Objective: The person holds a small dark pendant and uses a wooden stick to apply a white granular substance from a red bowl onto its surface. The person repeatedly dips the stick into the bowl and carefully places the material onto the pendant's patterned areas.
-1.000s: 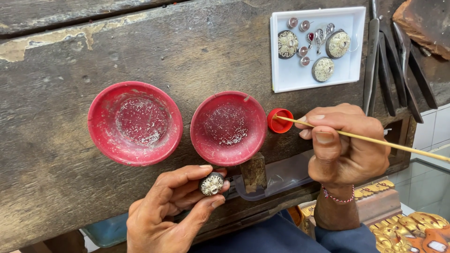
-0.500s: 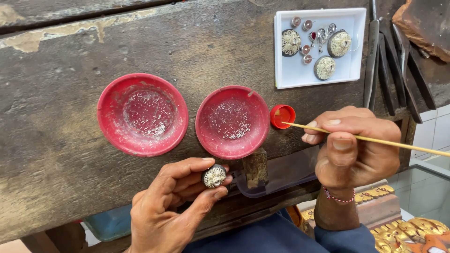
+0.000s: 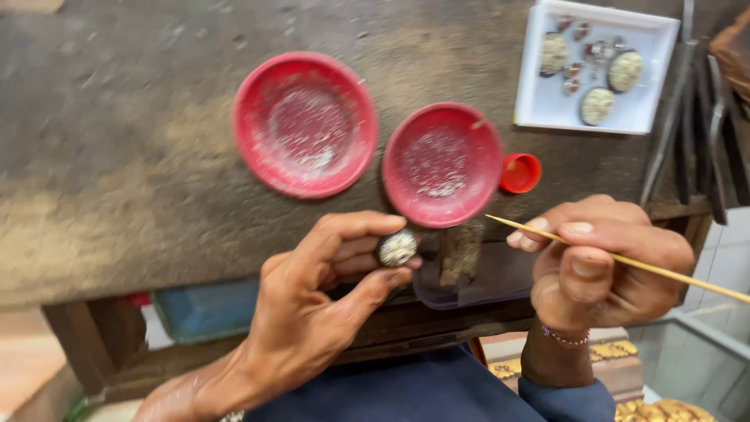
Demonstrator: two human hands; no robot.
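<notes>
- Head view: our left hand [image 3: 312, 312] pinches a small round studded piece [image 3: 398, 248] between thumb and fingertips, just off the workbench [image 3: 117, 180] front edge.
- Our right hand [image 3: 601, 266] pinches a thin wooden stick [image 3: 625, 259], fingers pressed together.
- Two red dishes [image 3: 306, 123], a red cap [image 3: 520, 173] and a white tray [image 3: 539, 94] sit beyond.

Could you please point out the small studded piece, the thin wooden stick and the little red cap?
studded piece [image 3: 398, 248], head view, its sparkling face.
wooden stick [image 3: 664, 273], head view, mid-shaft.
red cap [image 3: 520, 173], head view, its inside.
</notes>
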